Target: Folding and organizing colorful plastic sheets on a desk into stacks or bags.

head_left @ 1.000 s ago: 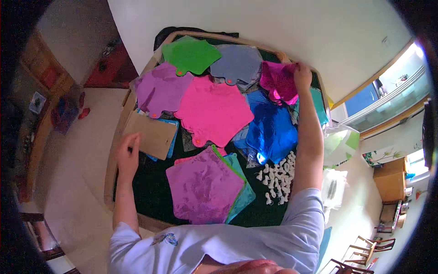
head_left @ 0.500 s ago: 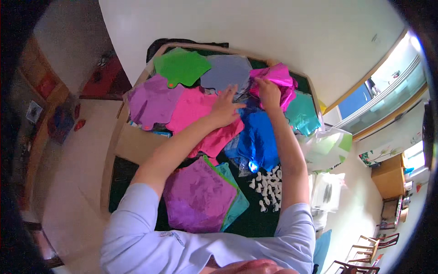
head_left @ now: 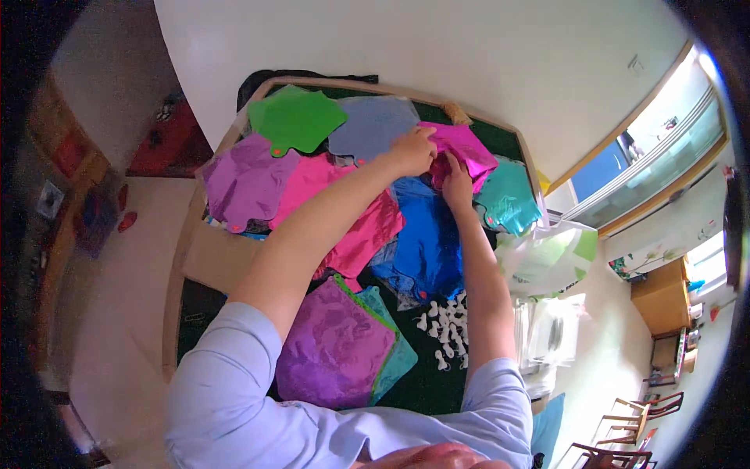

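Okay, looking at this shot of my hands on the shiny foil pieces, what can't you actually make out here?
- Head view: left hand fingers curl over the magenta foil piece, so the grip is unclear.
- Right hand covers that piece's lower edge.
- Small white pieces: too small to identify.
- Blue foil piece and pink foil piece: partly hidden by the forearms.

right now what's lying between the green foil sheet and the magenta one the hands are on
In the head view, a grey-blue foil sheet lies between the green foil sheet and the magenta foil sheet, with the left hand at its right edge.
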`<state>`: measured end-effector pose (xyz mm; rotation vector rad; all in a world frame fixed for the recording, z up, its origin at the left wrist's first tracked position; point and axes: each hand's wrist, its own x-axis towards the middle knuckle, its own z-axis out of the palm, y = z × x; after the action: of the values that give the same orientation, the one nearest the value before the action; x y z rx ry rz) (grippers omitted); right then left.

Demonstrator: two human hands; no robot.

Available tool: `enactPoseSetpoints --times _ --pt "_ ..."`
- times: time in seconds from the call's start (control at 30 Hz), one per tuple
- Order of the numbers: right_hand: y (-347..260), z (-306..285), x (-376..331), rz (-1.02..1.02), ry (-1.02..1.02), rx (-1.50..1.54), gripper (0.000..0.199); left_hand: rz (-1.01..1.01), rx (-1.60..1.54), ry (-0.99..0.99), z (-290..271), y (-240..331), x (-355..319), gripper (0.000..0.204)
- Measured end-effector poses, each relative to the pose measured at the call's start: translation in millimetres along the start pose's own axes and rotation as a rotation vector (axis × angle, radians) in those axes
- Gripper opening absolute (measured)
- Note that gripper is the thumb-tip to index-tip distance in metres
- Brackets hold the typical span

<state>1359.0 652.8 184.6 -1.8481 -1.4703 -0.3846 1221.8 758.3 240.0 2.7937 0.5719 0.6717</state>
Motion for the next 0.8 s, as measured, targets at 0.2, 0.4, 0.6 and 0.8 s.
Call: enactPoseSetpoints --times 0.2,0.4,0.6,0.8 --pt "12 -5 11 -0.139 -0.01 0.167 0.036 -0.035 0.15 -0.141 33 18 10 0.027" --pt "59 11 6 0.032 -0.034 0.143 0.026 -0.115 0.154 -0.249 71 10 47 0.043" --pt "83 39 7 -0.281 -0.116 -0.1 0.026 0.036 -0.02 0.378 56 1 81 0.05" --pt "91 4 -5 -0.112 -0.194 -0.244 0.028 0.372 -0.006 1.005 -122 125 75 0.06"
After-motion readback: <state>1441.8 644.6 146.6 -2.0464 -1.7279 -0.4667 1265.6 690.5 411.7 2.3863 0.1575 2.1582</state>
